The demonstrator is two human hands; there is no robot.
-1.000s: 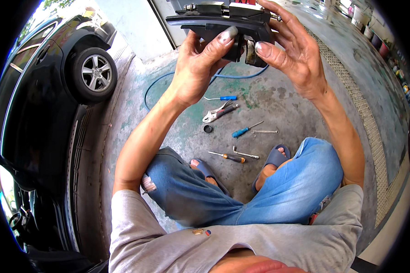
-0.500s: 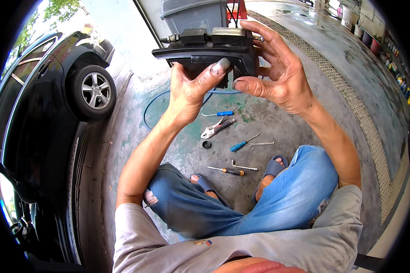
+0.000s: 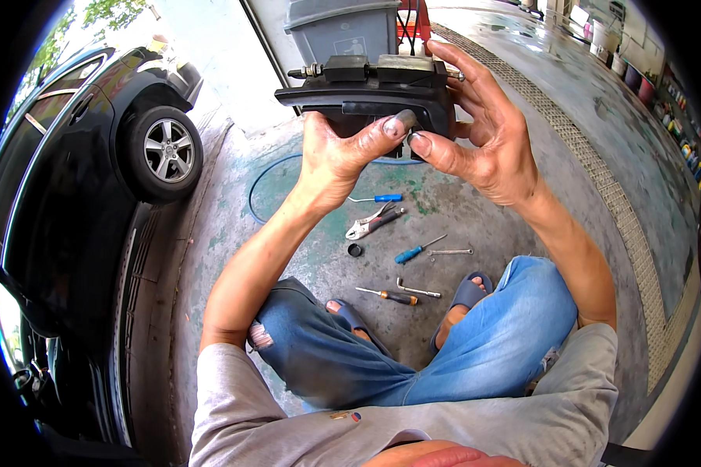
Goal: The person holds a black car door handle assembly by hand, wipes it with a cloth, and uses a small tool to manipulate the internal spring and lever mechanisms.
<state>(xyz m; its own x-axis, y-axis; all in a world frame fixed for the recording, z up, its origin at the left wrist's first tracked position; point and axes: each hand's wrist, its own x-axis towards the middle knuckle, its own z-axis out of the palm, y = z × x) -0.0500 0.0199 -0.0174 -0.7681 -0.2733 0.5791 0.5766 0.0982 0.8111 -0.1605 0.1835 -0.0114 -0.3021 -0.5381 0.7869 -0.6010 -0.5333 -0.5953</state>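
Up in front of me, both hands hold a black plastic housing with two grey metal blocks along its top and a threaded metal fitting at its left end. My left hand grips it from below, thumb up against the lower front and the other fingers hidden behind. My right hand is curled round the right end, with fingertips near the top right corner. Its thumb tip meets the underside, close beside the left thumb. What exactly the part is, I cannot make out.
On the concrete floor lie locking pliers, a blue screwdriver, a blue-handled hook tool, a wrench, an orange-and-black screwdriver, an angled socket wrench and a black ring. A black car stands left; a grey bin is ahead.
The housing has shifted slightly right and down in view. My right thumb has moved left along its underside, up to the left thumb.
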